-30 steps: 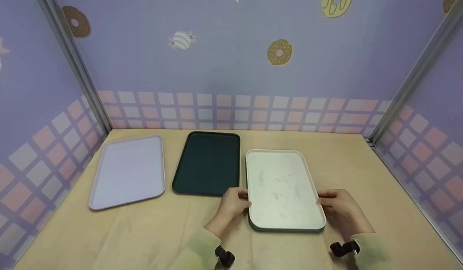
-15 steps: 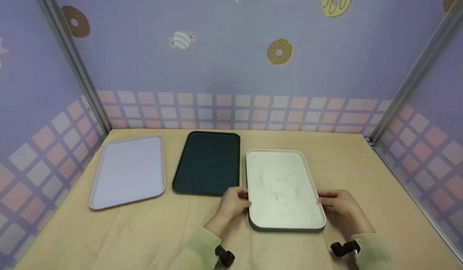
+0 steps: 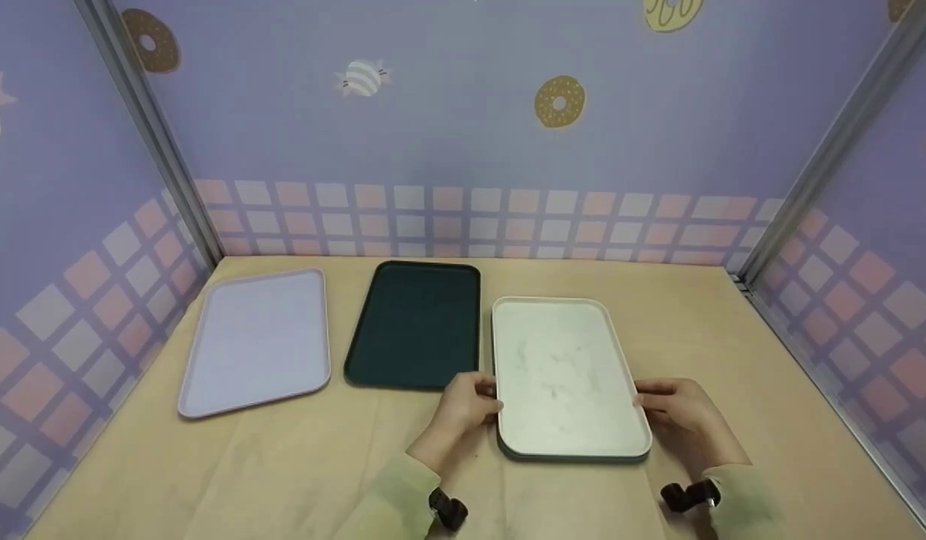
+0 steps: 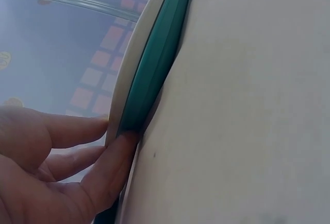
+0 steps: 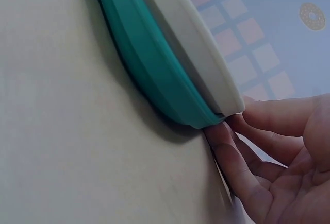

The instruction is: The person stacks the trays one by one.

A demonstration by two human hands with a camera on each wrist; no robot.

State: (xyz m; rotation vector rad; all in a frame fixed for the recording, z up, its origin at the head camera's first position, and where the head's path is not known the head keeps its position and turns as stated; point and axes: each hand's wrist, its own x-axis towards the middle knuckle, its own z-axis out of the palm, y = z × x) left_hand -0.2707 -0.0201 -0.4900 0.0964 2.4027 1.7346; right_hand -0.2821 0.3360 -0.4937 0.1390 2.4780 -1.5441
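In the head view, the left hand [image 3: 463, 405] and right hand [image 3: 684, 409] are pinching opposite long sides of a white, rectangular, plastic-looking tray [image 3: 571, 367] over the beige tabletop [image 3: 298, 465]. In the left wrist view, that hand is closing narrowly around its rim and the stacked teal tray [image 4: 152, 72] beneath. In the right wrist view, fingertips are gripping both rims likewise.

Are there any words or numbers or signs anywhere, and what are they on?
No, none that can be read.
White tray and green tray under it: no letters, just grey smudges on the white one.
Purple tray, dark tray: none.
Wall: pictures and squares, no writing.
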